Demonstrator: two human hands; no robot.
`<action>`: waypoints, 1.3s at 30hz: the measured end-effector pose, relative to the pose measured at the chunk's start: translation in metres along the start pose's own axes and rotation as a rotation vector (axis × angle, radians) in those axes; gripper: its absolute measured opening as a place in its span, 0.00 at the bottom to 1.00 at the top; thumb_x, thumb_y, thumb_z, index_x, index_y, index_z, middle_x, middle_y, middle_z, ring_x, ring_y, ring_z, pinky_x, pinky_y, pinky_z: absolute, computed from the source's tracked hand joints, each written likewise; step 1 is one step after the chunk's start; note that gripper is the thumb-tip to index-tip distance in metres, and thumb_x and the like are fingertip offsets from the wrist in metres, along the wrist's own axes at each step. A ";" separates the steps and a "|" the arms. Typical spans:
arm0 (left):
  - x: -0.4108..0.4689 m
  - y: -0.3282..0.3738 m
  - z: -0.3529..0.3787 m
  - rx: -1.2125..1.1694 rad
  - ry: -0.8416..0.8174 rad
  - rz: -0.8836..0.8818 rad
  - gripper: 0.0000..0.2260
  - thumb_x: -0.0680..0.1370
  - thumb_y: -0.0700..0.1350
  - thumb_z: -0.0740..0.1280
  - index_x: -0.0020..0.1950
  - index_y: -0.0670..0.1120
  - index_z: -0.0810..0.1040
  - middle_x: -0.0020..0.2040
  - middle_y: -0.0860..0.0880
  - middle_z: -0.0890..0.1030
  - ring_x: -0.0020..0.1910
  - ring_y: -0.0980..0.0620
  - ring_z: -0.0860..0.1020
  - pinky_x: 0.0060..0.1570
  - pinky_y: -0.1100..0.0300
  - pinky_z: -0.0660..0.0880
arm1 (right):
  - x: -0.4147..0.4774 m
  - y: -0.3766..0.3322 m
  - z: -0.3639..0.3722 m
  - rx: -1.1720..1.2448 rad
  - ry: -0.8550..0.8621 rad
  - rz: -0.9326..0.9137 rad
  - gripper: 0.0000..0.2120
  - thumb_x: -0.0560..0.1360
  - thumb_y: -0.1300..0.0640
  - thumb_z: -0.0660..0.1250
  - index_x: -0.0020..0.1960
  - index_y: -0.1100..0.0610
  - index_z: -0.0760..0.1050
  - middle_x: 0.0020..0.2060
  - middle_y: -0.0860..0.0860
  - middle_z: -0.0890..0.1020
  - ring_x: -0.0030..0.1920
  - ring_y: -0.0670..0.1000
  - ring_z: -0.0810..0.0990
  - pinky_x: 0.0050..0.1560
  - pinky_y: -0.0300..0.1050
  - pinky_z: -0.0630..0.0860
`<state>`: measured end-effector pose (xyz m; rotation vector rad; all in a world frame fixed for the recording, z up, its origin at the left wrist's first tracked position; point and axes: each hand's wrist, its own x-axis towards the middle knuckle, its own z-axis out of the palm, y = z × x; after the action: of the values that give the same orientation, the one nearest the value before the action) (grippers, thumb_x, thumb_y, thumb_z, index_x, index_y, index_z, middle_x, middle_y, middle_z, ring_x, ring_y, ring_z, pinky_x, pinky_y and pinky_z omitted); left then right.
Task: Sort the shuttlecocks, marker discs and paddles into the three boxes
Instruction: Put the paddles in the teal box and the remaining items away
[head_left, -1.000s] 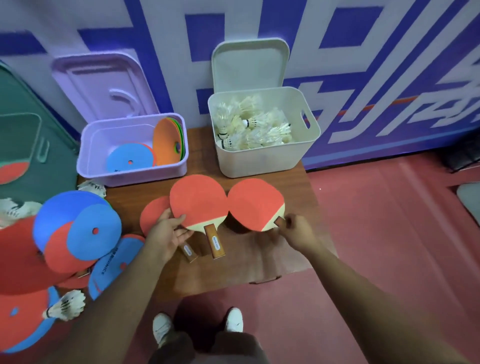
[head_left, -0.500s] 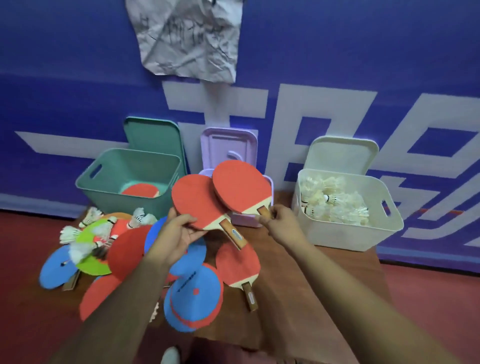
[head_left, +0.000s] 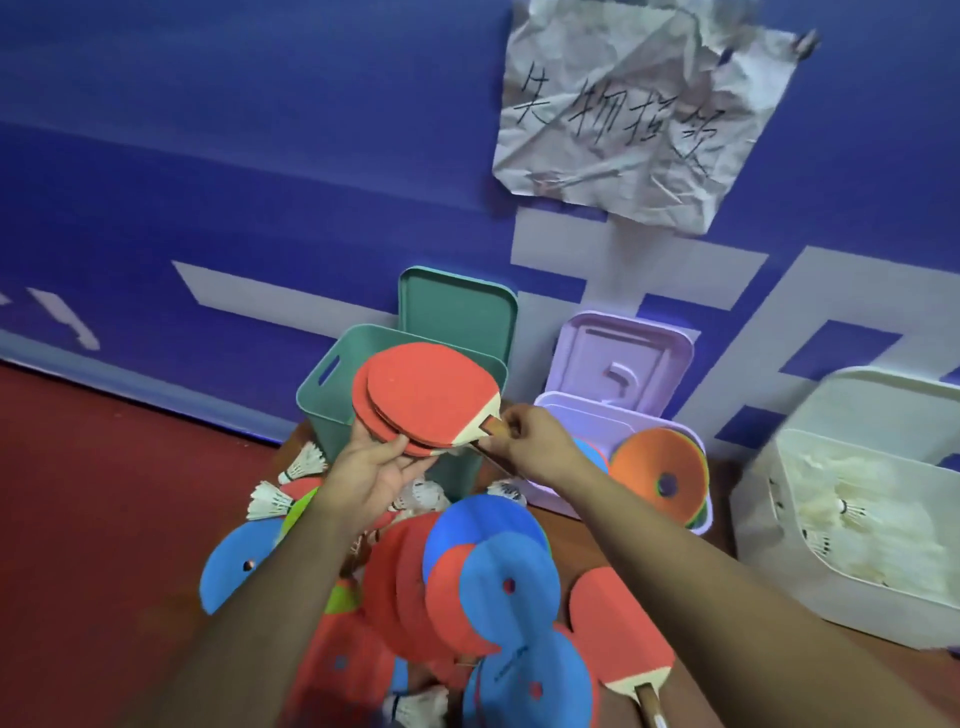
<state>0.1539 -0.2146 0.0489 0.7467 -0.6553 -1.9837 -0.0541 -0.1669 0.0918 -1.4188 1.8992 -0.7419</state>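
Stacked paddles (head_left: 426, 395): two red-faced blades, one lying on the other, held in the air over the mouth of the green box, with the handles toward the right hand.
Left hand (head_left: 376, 475): palm up, fingers (head_left: 395, 447) nearly straight. They touch the lower edge of the blades and steady them without closing round them.
Right hand (head_left: 532, 447): fingers and thumb pinch the handle end where it meets the blades.
Green box (head_left: 332, 400): open, its lid (head_left: 457, 306) propped behind it; the blades hide what is inside.
Purple box (head_left: 566, 415): just right of the green one, holding marker discs (head_left: 657, 467), orange foremost.
White box (head_left: 769, 561): far right, filled with shuttlecocks (head_left: 852, 512).
Bench (head_left: 566, 543): bears a heap of blue and red discs (head_left: 493, 577), loose shuttlecocks (head_left: 270, 501) and one further paddle (head_left: 618, 629) at the near right.
Step in hand: judged to be delivery of the paddle pair to the green box.
Next move: calls for lowering the pair past the near rim so that the handles clear it, then letting go with both hands.
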 end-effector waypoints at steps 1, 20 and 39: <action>0.009 0.009 -0.012 -0.016 -0.006 -0.011 0.39 0.67 0.31 0.69 0.74 0.54 0.62 0.69 0.42 0.73 0.58 0.40 0.80 0.53 0.44 0.79 | 0.011 -0.008 0.007 -0.018 -0.005 -0.009 0.13 0.71 0.52 0.74 0.44 0.59 0.73 0.34 0.50 0.72 0.35 0.50 0.69 0.32 0.42 0.64; 0.199 0.100 -0.120 1.086 0.280 -0.151 0.23 0.72 0.44 0.75 0.64 0.44 0.73 0.56 0.48 0.78 0.52 0.49 0.77 0.50 0.57 0.72 | 0.156 -0.008 0.098 -0.400 -0.097 -0.011 0.14 0.72 0.59 0.69 0.54 0.57 0.68 0.47 0.56 0.81 0.46 0.60 0.79 0.41 0.49 0.70; 0.251 0.053 -0.150 1.777 0.108 -0.336 0.24 0.74 0.51 0.69 0.66 0.40 0.72 0.63 0.39 0.78 0.62 0.40 0.76 0.59 0.53 0.73 | 0.202 0.050 0.158 -0.359 -0.266 0.262 0.21 0.72 0.57 0.69 0.62 0.60 0.69 0.58 0.60 0.79 0.58 0.61 0.78 0.53 0.47 0.75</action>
<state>0.1851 -0.4816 -0.0788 1.9829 -2.3439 -1.1155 -0.0035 -0.3586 -0.0787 -1.3562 2.0148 -0.0826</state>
